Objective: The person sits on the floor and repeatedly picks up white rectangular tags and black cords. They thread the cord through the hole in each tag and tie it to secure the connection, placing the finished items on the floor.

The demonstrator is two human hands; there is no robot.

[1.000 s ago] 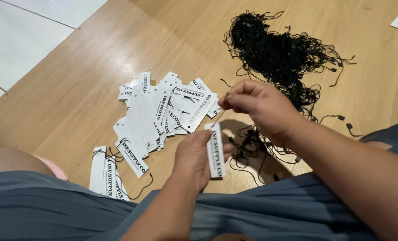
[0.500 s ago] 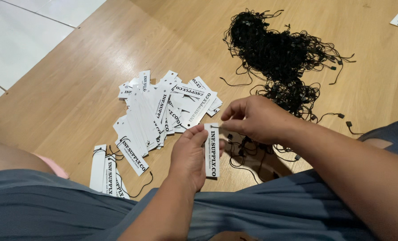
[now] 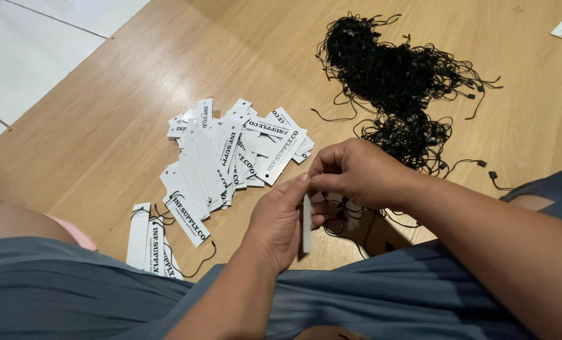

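White paper tag [image 3: 306,221], seen edge-on, is pinched upright in the left hand [image 3: 279,223] just above the wooden floor [image 3: 104,126], while the right hand [image 3: 359,173] has its fingertips closed on the tag's top end. A fanned heap of printed tags [image 3: 230,160] lies just left of the hands and a small strung stack [image 3: 150,242] nearer the lap. The black tangle of string loops [image 3: 394,82] spreads behind the right hand, strands trailing under it
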